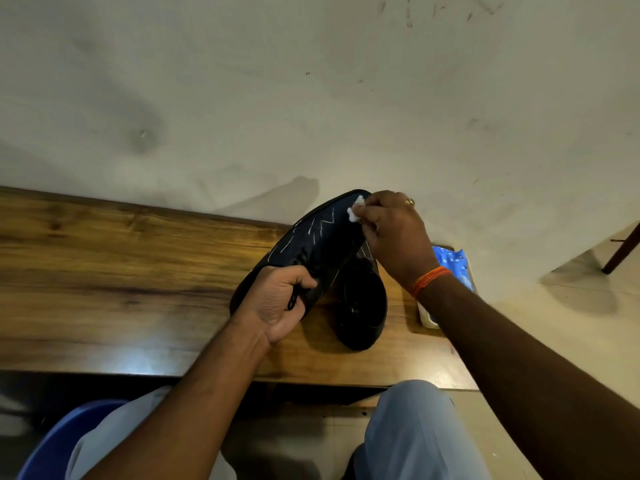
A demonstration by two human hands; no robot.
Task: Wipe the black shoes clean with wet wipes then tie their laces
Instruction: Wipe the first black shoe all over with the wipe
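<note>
- Head view: wooden table [121, 271] runs along a scuffed pale wall [311, 98]; person is seated at its near edge, knees in light trousers [408, 431] visible below.
- Left hand [277, 303] grips a black shoe [318, 244] around its heel end, fingers curled over the lace area, a loop of black lace [294, 299] showing under the fingers.
- This held shoe is lifted off the table and tilted, toe pointing up toward the far edge and the wall; thin pale zigzag lines cross its upper.
- Right hand [391, 233] pinches a small crumpled white wet wipe [356, 210] between fingertips and presses it on the toe of the held shoe. Ring on one finger, orange thread band [429, 280] at the wrist.
- Second black shoe [362, 306] lies flat on the table near the right end, just beside and partly under the held one, opening facing up.
- Blue-patterned wipes pack [453, 268] sits at the table's far right corner, partly hidden behind the right wrist and forearm.
- Blue plastic seat [65, 441] shows at the lower left, below the table's near edge.
- Dark chair leg [620, 251] stands on the floor at the right, well apart from the table.
</note>
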